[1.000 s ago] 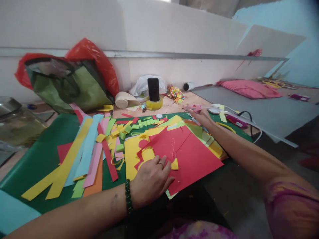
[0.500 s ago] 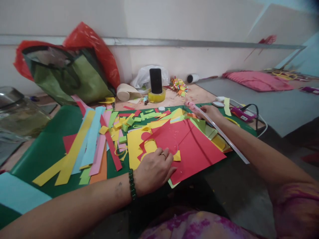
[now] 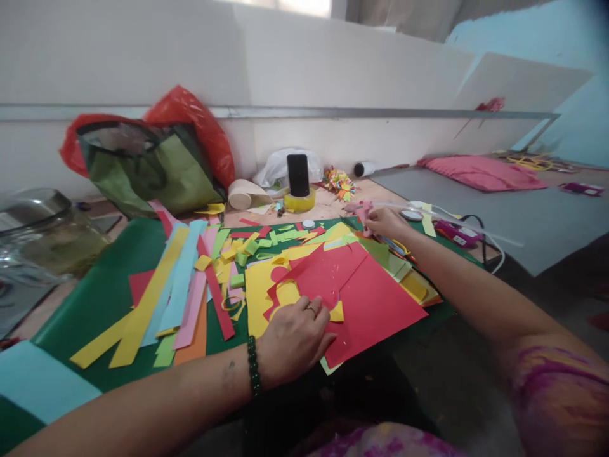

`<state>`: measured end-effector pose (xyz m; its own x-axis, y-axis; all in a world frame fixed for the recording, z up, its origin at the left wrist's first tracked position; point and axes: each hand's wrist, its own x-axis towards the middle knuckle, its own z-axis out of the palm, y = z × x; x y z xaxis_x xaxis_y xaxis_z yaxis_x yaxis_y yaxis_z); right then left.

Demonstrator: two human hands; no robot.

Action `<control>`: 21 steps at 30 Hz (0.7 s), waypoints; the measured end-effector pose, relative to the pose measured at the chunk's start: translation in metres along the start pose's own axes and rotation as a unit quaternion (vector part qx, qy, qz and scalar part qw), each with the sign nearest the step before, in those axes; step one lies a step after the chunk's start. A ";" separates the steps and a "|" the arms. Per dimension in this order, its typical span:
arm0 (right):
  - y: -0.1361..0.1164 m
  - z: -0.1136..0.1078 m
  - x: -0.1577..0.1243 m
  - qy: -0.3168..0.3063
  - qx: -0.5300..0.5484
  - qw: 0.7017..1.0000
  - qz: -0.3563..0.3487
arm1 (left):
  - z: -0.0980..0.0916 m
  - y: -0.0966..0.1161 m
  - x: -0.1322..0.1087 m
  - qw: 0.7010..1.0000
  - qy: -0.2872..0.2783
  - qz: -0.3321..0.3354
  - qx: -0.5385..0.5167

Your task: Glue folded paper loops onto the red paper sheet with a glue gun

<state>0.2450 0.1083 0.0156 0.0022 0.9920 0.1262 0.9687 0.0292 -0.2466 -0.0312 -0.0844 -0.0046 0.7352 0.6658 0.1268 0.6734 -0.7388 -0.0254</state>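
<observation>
My left hand (image 3: 297, 339), wearing a ring and a green bead bracelet, lies low on a large sheet of red paper (image 3: 375, 304). Its fingers are curled closed on a yellow paper strip (image 3: 288, 292), which shows on the far side of the knuckles. A small yellow paper piece (image 3: 337, 311) sticks out by the fingertips. Farther back and to the right, my right hand (image 3: 387, 222) grips a pink hot glue gun (image 3: 365, 216). A long clear glue stick (image 3: 490, 235) extends from its rear. Under the red sheet lie yellow and green sheets.
Colored paper strips (image 3: 143, 298) and small folded pieces cover the left of the green mat (image 3: 95, 266). Behind stand a phone (image 3: 298, 175) on a tape roll (image 3: 299, 200), a green bag (image 3: 147, 168) and a glass jar (image 3: 57, 235). A purple power strip (image 3: 457, 233) with cables lies right.
The glue gun has turned in my right hand, so its glue stick lies more level and points farther right. My left hand stays in place on the paper. The camera view has tilted up.
</observation>
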 end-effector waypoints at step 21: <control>-0.013 0.032 0.027 0.025 0.027 0.998 -0.041 | -0.004 0.003 0.000 0.999 -0.040 -0.010 -0.020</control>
<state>0.2247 0.1386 -0.0084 -0.0630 0.9787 0.1955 0.9511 0.1182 -0.2853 -0.0296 -0.0869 -0.0008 0.7260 0.6860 0.0475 0.6862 -0.7273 0.0161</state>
